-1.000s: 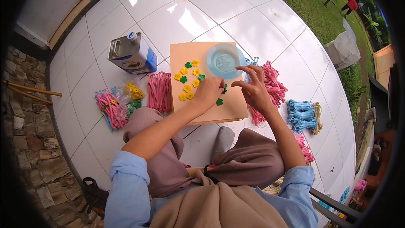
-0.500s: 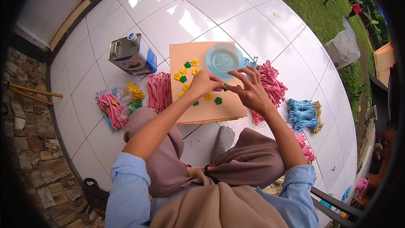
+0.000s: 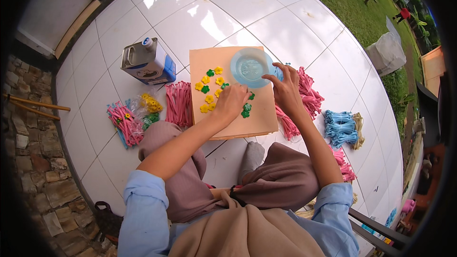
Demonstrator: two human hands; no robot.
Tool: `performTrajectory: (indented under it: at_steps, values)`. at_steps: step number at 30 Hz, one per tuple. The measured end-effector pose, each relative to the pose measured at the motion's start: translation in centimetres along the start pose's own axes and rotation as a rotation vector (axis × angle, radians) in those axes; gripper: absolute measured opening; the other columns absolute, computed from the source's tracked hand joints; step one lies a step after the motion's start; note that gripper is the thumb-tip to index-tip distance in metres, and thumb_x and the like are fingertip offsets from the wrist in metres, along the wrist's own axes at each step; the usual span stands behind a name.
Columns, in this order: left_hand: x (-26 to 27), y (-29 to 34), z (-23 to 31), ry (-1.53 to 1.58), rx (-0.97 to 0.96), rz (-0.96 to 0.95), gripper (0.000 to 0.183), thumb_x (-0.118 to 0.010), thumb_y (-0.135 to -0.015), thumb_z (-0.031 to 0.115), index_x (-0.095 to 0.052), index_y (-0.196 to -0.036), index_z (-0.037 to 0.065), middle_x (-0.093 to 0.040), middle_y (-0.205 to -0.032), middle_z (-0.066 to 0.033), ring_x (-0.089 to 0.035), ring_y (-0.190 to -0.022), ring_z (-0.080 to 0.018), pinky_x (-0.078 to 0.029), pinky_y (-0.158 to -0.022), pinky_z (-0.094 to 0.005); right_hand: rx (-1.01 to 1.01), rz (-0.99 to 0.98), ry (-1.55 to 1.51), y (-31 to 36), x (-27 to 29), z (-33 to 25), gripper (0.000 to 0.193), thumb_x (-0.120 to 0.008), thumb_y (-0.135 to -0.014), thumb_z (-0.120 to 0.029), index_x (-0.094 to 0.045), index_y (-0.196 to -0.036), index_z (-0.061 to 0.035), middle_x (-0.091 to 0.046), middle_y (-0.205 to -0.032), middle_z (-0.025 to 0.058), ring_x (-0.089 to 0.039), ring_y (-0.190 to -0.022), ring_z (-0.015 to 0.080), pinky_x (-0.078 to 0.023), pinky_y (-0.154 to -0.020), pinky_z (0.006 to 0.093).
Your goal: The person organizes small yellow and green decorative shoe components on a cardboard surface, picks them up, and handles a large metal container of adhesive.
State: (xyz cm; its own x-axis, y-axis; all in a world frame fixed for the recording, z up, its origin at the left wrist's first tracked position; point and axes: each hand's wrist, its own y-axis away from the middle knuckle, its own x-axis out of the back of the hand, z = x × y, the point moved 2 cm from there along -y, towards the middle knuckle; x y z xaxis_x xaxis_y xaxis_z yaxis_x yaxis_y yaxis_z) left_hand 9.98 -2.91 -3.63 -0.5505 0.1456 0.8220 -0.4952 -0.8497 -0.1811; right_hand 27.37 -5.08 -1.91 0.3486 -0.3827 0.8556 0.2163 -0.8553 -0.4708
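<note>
On the peach-coloured board (image 3: 204, 59) lie several small yellow flower pieces (image 3: 209, 99) and green flower pieces (image 3: 246, 108). My left hand (image 3: 231, 103) is low over the board among them, fingers curled together. A green flower piece (image 3: 251, 96) shows right by its fingertips; whether it is pinched or lying there I cannot tell. My right hand (image 3: 287, 90) is beside the right rim of a translucent blue dish (image 3: 238, 76) holding something clear. Its thumb and fingers are apart, with nothing seen between them.
A blue-and-white metal can (image 3: 150, 62) stands left of the board. Pink stalk bundles (image 3: 179, 104) lie at both its sides. Bagged yellow flower pieces (image 3: 150, 103) are at the left, blue bundles (image 3: 341, 128) at the right. My legs are folded before the board.
My hands, together over the board before around a small green piece, have come apart. The right moved up and right to the dish's rim; the left dropped slightly toward the flower pieces.
</note>
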Motion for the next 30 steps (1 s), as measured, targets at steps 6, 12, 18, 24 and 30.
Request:
performTrajectory:
  at_steps: [6, 12, 18, 24, 30]
  values:
    - [-1.6, 0.1, -0.5, -0.191, -0.084, -0.072, 0.015, -0.063, -0.078, 0.017, -0.058, -0.082, 0.003, -0.06, -0.078, -0.013, -0.062, -0.07, -0.0302, -0.05, -0.06, -0.0388, -0.083, -0.068, 0.021, -0.5, -1.5, 0.0, 0.025, -0.061, -0.078, -0.018, -0.062, -0.103, -0.0189, -0.041, -0.125, 0.0123, -0.035, -0.115, 0.0342, -0.027, -0.094, 0.05]
    - [-1.4, 0.1, -0.3, -0.172, -0.092, -0.025, 0.014, -0.064, -0.077, 0.015, -0.058, -0.081, 0.003, -0.061, -0.078, -0.0129, -0.062, -0.07, -0.03, -0.05, -0.061, -0.0371, -0.077, -0.131, 0.064, -1.4, -2.8, -0.3, 0.027, -0.052, -0.086, -0.036, -0.062, -0.107, -0.0234, -0.037, -0.128, 0.0124, -0.031, -0.118, 0.0326, -0.02, -0.099, 0.0492]
    - [2.3, -0.9, -0.5, 0.04, 0.003, 0.071, 0.011, -0.065, -0.073, 0.01, -0.06, -0.077, 0.001, -0.063, -0.075, -0.0123, -0.063, -0.067, -0.0262, -0.05, -0.06, -0.033, -0.062, -0.14, 0.056, -1.9, -3.4, -0.6, 0.025, -0.051, -0.087, -0.035, -0.062, -0.107, -0.0253, -0.036, -0.129, 0.0115, -0.03, -0.119, 0.0309, -0.019, -0.099, 0.05]
    - [4.0, -1.9, -3.0, 0.391, 0.257, 0.033, 0.012, -0.065, -0.073, 0.008, -0.065, -0.081, -0.001, -0.066, -0.068, -0.0097, -0.065, -0.063, -0.0137, -0.051, -0.058, -0.0245, -0.054, -0.156, 0.102, -2.2, -3.4, -1.0, 0.022, -0.053, -0.086, -0.032, -0.062, -0.104, -0.0242, -0.037, -0.127, 0.0111, -0.031, -0.118, 0.031, -0.02, -0.099, 0.0499]
    - [4.1, -2.3, -4.1, 0.789, 0.53, -0.09, 0.019, -0.065, -0.077, 0.008, -0.063, -0.086, -0.008, -0.066, -0.077, -0.0128, -0.065, -0.068, -0.0137, -0.053, -0.063, -0.0219, 0.049, 0.059, -0.053, -3.1, 0.2, -2.4, 0.034, -0.062, -0.071, -0.006, -0.062, -0.101, -0.0223, -0.041, -0.125, 0.0078, -0.035, -0.115, 0.0309, -0.028, -0.096, 0.0447]
